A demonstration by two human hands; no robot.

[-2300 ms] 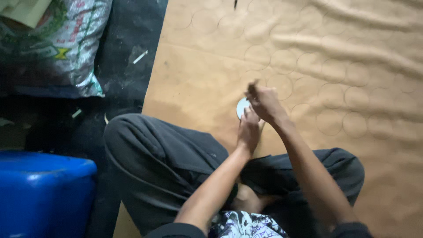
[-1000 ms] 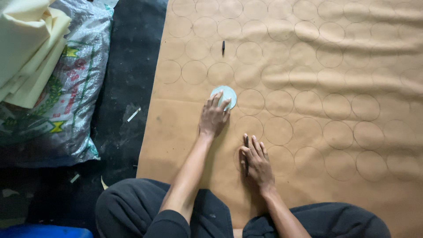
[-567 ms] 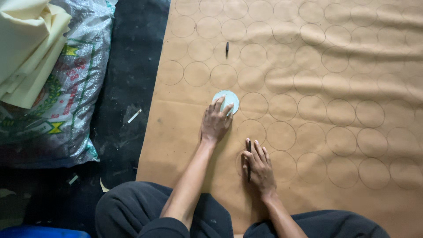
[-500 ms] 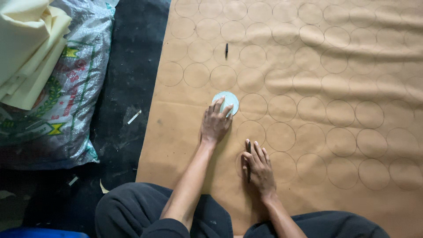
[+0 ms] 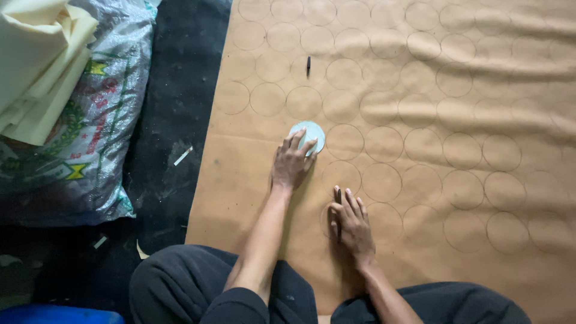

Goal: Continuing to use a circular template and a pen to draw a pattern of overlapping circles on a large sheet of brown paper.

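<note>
On brown sheet [image 5: 480, 78]: left hand [image 5: 291, 165] fingers spread flat on pale disc [image 5: 308, 133]; right hand [image 5: 353, 222] fingers pinning dark pen [image 5: 338, 210].

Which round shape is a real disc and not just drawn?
The pale blue-white disc under the left hand's fingertips. The other circles on the brown sheet are only drawn outlines.

**Hands flat on circle-marked brown sheet**

The left hand [image 5: 292, 163] rests its fingertips on a pale round disc [image 5: 308, 134], pressing it against the brown sheet [image 5: 480, 72] covered in drawn circles. Just right of and nearer the body than that hold, the right hand [image 5: 351, 223] lies on the sheet with a dark pen [image 5: 338, 213] beneath its fingers. Well beyond the disc lies a small black cap [image 5: 308, 65].
</note>
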